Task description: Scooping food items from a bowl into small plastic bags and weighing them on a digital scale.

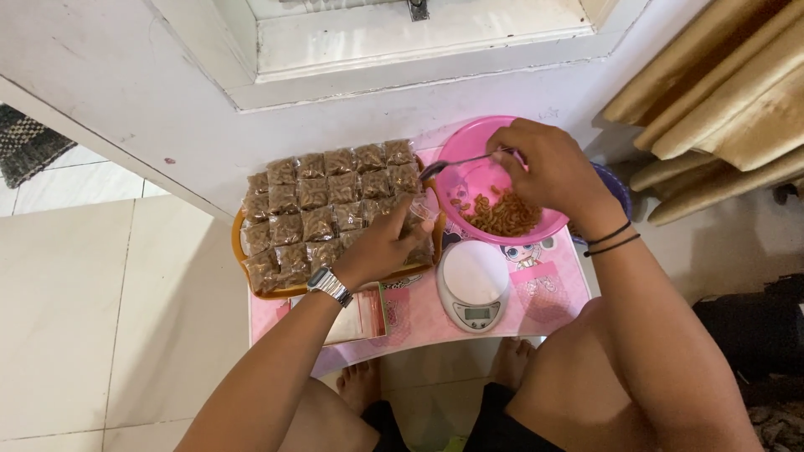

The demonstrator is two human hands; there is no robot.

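Note:
My right hand (548, 172) holds a metal spoon (456, 163) over a pink bowl (469, 138) that contains brown curled snack pieces (505, 215). The spoon's bowl points left, toward my left hand (385, 243). That hand, with a metal watch (328, 285) on its wrist, grips a small clear plastic bag (416, 216) just left of the pink bowl. Behind it lies an orange tray (237, 243) packed with several filled clear bags of the brown snack (322, 205).
All of it rests on a low pink table (544, 293). A small white round scale (473, 285) stands at the table's front, with a stack of empty bags (364, 314) to its left. A white wall and window sill are behind; folded mats lean at the right.

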